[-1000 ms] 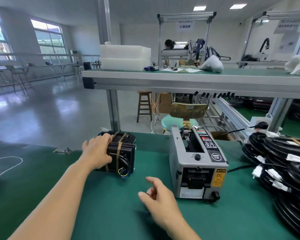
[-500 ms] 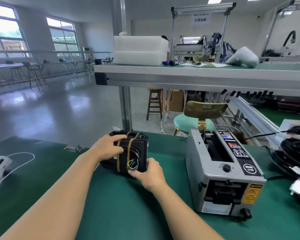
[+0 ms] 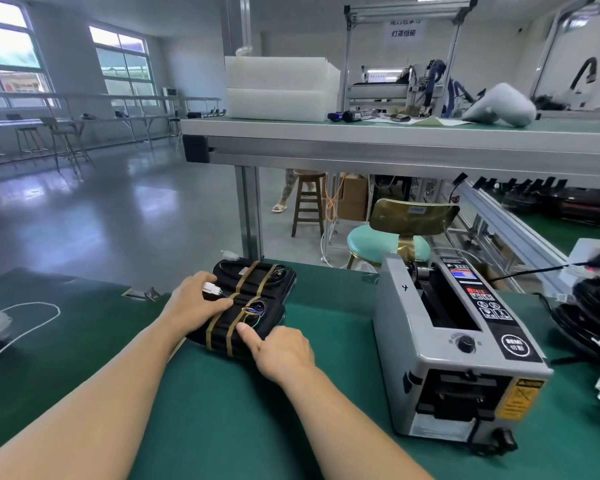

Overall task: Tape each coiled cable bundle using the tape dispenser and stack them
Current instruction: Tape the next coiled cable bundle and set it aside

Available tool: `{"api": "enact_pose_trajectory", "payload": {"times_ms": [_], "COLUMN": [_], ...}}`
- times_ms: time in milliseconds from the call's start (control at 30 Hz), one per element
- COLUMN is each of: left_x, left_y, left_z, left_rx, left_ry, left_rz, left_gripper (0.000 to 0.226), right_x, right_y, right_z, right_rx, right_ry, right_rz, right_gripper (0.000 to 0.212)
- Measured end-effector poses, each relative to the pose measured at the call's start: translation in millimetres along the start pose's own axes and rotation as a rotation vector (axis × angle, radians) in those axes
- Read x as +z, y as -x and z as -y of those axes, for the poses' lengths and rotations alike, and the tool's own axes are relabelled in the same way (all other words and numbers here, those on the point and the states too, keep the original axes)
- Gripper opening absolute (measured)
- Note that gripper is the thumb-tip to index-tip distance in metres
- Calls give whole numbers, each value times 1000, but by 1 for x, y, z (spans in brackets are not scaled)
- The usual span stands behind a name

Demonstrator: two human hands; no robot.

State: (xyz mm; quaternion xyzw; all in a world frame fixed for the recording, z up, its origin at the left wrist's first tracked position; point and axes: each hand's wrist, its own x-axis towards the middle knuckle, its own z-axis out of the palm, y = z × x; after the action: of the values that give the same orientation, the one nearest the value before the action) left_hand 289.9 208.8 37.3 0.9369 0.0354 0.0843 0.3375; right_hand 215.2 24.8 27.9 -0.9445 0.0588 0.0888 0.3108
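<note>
Left hand (image 3: 194, 304): fingers (image 3: 219, 304) laid fairly flat across the top of the near cable bundle (image 3: 232, 329), bearing down on it, not wrapped round it. A white connector (image 3: 211, 289) sits at their tips; whether it is pinched cannot be told. Right hand (image 3: 284, 351): thumb (image 3: 245, 332) pressed on the bundle's top at its 4 o'clock corner, the other fingers curled down its side as if clasping the edge, tips hidden. The bundle lies on the green surface (image 3: 187, 410), bound by two tan tape bands (image 3: 219, 327). A second taped bundle (image 3: 257, 277) touches it at 12 o'clock; whether the two overlap is unclear. Judged handling: moderate weight, springy coils, smooth jacket, loose coloured wire ends (image 3: 253, 309) liable to snag. Best taken across the taped waist, never by connector or wire ends. The tape dispenser (image 3: 458, 341) stands at 3 o'clock. Beyond it, the untaped cables (image 3: 589, 317) are cut off by the frame edge, so their count is unknown. The bundle's underside is not visible.
</note>
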Motion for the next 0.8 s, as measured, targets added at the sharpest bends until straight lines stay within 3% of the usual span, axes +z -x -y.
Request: {"api": "enact_pose_trajectory", "payload": {"times_ms": [167,267,333,400,500,567,667,800], "left_x": [-1,-2,1,9,20,26,39,50], "left_y": [7,23,43,73,120,144,179,215], "left_z": [0,-13,-30,-49,-77,-94,-123,-156], "left_rx": [-31,-7,50,151,233,198,74,73], "left_ry": [59,15,24,74,100,215,581,767], "left_rz": [37,-69,-222,-372,-536,-383,55,162], "left_gripper": [68,63,44,19,7,8,10,14], "right_x": [-6,-15,-21,-29,-40,-46,-53,-66], "right_y": [2,9,19,36,66,87,118,152], "right_z": [1,-11,-25,-39,-56,-65,-77,-99], "right_rx": [-6,0,51,52,2,-29,-42,-20], "right_ry": [-63,-394,-744,-1028,-1197,-1244,-1291,-1323], "right_rz": [64,111,103,47,-33,-57,-97,-247], "right_gripper": [83,56,38,40,33,26,21,19]}}
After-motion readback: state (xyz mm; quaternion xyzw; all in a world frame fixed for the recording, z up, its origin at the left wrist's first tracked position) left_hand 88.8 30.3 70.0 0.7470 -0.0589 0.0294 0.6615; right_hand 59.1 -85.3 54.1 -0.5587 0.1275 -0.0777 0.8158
